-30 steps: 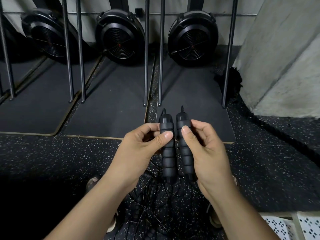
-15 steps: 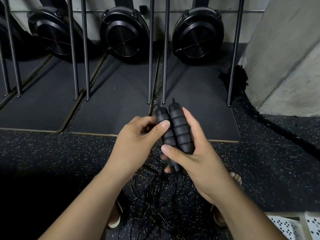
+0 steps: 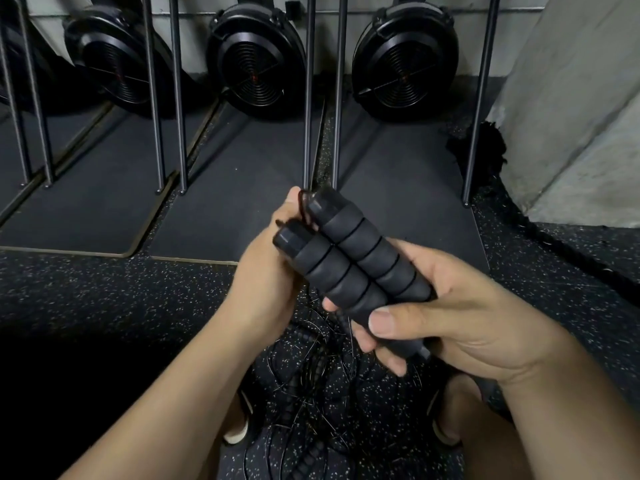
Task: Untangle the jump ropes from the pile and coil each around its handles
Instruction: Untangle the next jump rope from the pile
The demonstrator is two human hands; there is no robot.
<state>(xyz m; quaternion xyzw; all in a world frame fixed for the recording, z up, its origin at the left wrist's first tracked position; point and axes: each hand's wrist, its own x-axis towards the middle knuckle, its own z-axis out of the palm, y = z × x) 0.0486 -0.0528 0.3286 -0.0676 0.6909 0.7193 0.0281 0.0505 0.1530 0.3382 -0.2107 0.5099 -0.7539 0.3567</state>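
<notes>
Two black ribbed foam jump rope handles [image 3: 356,268] lie side by side, tilted up to the left. My right hand [image 3: 440,317] grips both near their lower ends, thumb across the front. Behind their top ends, my left hand [image 3: 266,268] pinches the thin black rope [image 3: 304,206] where it leaves the handle caps. On the speckled floor between my feet lies the tangled pile of black ropes and more handles [image 3: 311,393].
Three black fan-wheel machines [image 3: 256,53] stand at the back on dark mats [image 3: 239,195], with upright metal bars [image 3: 308,91] in front. A concrete pillar [image 3: 571,98] rises at the right. A thick dark rope [image 3: 561,237] runs along the floor beside it.
The handles went from upright and apart to pressed together and tilted left. My right hand now grips both; my left hand moved from its handle to the rope at the tops.
</notes>
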